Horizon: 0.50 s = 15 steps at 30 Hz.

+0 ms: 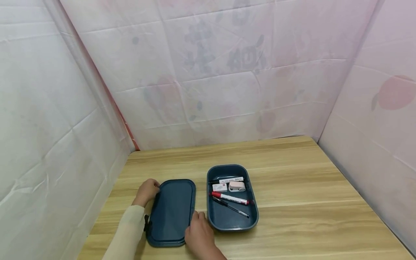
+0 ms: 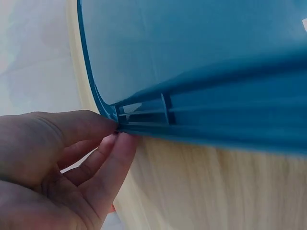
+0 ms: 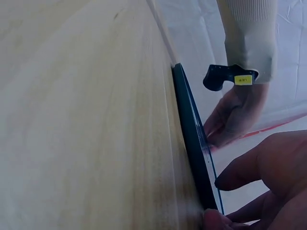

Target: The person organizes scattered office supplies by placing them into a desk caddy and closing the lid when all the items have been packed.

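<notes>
A dark blue rectangular lid [image 1: 173,211] with rounded corners is on the left of the wooden table. My left hand [image 1: 147,191] pinches its far left corner between thumb and fingers; the left wrist view shows that grip on the lid's rim [image 2: 211,136] closely. At the near right edge, my right hand [image 1: 199,233] pinches the rim, with the thumb [image 3: 240,170] on one face and a fingertip at the other. Just right of the lid stands an open box [image 1: 224,218] of the same blue. My right hand is beside its near left corner.
Inside the box lie a white marker [image 1: 231,180], a small white packet [image 1: 219,187], a small pale pink item [image 1: 237,186], a red-capped marker [image 1: 232,198] and a black pen [image 1: 231,208]. White printed sheets [image 1: 211,90] enclose the wooden table [image 1: 308,198] at the back and sides.
</notes>
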Motion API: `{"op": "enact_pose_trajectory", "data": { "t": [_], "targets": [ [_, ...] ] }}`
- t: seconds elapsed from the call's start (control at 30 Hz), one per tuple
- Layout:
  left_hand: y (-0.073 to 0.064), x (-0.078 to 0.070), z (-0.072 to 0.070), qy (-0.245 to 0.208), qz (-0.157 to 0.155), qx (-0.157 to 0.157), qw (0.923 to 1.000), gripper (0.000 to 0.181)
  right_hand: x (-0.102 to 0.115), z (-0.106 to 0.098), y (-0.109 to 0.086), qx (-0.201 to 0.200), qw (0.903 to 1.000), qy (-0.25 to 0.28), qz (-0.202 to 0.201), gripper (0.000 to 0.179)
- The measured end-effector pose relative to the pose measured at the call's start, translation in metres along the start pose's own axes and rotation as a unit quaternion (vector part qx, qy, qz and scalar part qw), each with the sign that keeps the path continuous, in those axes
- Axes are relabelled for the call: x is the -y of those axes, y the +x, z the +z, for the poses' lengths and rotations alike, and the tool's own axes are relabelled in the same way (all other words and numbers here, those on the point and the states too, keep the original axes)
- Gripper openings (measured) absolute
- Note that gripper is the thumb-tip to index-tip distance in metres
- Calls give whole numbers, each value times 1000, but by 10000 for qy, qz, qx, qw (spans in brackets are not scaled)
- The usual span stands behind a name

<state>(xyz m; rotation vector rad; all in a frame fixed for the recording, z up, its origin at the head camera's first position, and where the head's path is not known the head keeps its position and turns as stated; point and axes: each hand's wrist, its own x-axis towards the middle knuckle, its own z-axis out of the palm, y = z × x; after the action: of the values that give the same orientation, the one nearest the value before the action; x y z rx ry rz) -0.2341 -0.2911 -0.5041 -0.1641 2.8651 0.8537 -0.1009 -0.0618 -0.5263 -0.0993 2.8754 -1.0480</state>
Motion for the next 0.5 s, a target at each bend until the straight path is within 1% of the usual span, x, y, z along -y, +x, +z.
{"op": "enact_pose_trajectory", "data": {
  "t": [0.13, 0.23, 0.37, 0.5],
  "targets": [
    [-3, 5, -3, -218, -81, 43, 9997, 21, -1, 0, 0, -211, 9997, -24, -71, 39],
    [-5, 10, -5, -435, -98, 80, 9990, 22, -2, 0, 0, -252, 9996, 103, 9, 39],
    [-7, 16, -8, -791, -157, 125, 9967, 23, -2, 0, 2, -226, 9992, 323, 106, 41],
    [-9, 20, -8, -1106, -275, 130, 9934, 21, -3, 1, 3, -119, 9982, 586, 97, 44]
  ]
}}
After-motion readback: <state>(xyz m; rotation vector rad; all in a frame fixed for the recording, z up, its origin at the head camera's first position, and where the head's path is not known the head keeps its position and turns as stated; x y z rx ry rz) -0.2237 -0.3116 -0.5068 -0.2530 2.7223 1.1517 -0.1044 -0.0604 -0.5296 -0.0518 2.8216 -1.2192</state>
